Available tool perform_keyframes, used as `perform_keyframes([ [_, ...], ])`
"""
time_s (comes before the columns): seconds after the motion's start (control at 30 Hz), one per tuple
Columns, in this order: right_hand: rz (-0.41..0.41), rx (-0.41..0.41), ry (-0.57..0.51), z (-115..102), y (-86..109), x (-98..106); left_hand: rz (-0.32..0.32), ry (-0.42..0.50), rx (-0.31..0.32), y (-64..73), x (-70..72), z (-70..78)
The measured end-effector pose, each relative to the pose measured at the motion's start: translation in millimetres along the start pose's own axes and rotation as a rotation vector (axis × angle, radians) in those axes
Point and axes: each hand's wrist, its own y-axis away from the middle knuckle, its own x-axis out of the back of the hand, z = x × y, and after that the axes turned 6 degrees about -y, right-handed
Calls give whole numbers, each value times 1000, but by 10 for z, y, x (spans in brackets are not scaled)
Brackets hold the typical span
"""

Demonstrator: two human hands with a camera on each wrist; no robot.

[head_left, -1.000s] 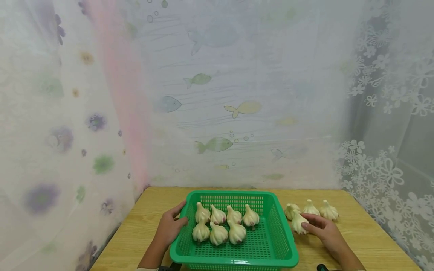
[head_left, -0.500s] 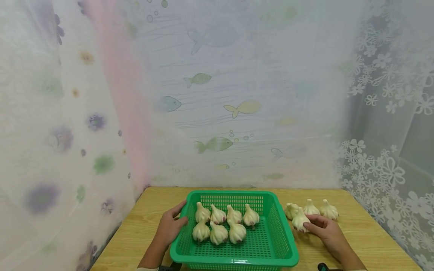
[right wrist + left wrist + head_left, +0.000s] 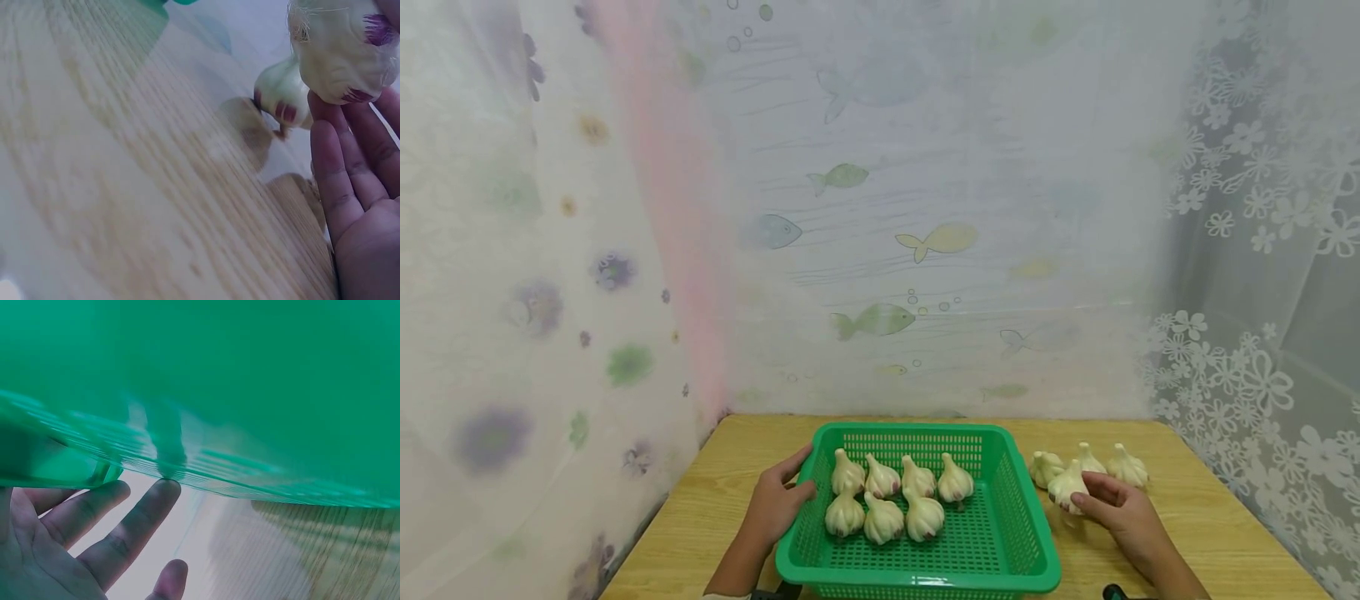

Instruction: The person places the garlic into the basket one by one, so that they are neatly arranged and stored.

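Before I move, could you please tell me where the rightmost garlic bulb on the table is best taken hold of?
Probably by the round body of the rightmost garlic bulb, coming from its right: the body is wider than the upward-pointing stem, and a neighbouring bulb stands close on its left, with none showing on its right.

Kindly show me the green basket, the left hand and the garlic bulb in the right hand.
Green basket [image 3: 917, 580], head view: on its front rim.
Left hand [image 3: 777, 502], head view: on its back.
Held garlic bulb [image 3: 340, 56], right wrist view: on its body.

Head view forward; wrist views close; basket [image 3: 917, 580] shared.
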Motion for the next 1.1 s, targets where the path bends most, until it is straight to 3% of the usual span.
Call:
perform_keyframes([
  [0.2,6,-11,63,-14,-3,17,3,-5,-5,2,1,-8],
  [0.43,6,-26,33,-83,9,13,-8,13,-2,-1,1,-11],
  [1.1,50,85,-7,-261,40,38,-1,-10,-2,-1,1,-5],
])
